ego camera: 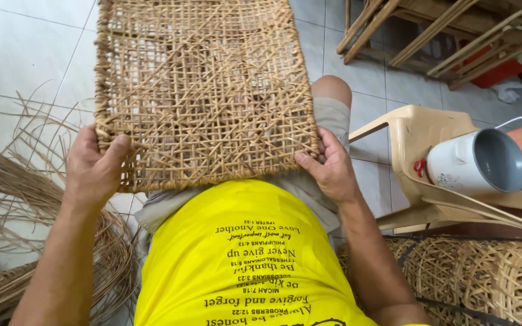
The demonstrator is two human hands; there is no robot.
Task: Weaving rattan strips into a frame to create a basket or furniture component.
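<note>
The left hand (92, 166) has its grip closed on the left edge of a woven cane panel (203, 90), thumb pressed on top near the lower corner and the fingers curled under out of sight. The right hand (331, 168) pinches the panel's right edge the same way, thumb lying on the weave and fingers wrapped beneath. The panel rests over the person's lap, its near edge just above the yellow shirt (243, 259), and it stretches away across the knees toward the tiled floor (25, 54); one bare knee (331, 89) shows past its right side. The weave is open and partly uneven, with loose strand ends sticking out. To the left, a heap of loose cane strips (25, 199) spreads over the floor beside the left forearm. To the right stands a beige plastic chair (415, 142) with a white-and-grey cup (475, 163) lying on its side on it. More woven cane work (484, 278) sits at the lower right, near the right elbow, and wooden frames (436, 30) lean at the upper right.
</note>
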